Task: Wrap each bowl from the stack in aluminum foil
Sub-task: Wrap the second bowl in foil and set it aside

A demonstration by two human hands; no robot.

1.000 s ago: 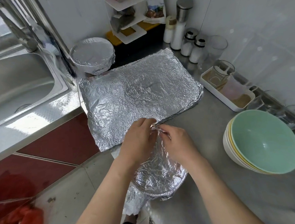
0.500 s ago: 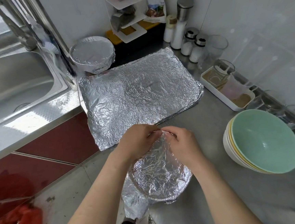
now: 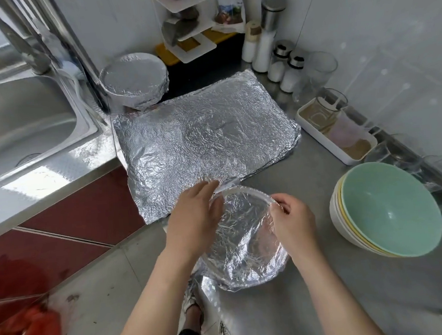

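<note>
Now, at lower centre, the hands spread apart: left hand [image 3: 195,220] presses flat, right hand [image 3: 294,222] pinches the rim of the foil-covered bowl [image 3: 245,242]; wrap looks nearly sealed.

Left hand [image 3: 195,217] flat on foil-covered bowl [image 3: 244,234]; right hand [image 3: 294,219] pinches its rim; bowl stack [image 3: 386,206] right.

No legible txt, labels or nos. anywhere; print on pkt [image 3: 228,5] at back too blurred

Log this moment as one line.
left hand pressing foil-covered bowl | right hand pinching its rim | bowl stack unwrapped | wrapped bowl beside sink
</note>
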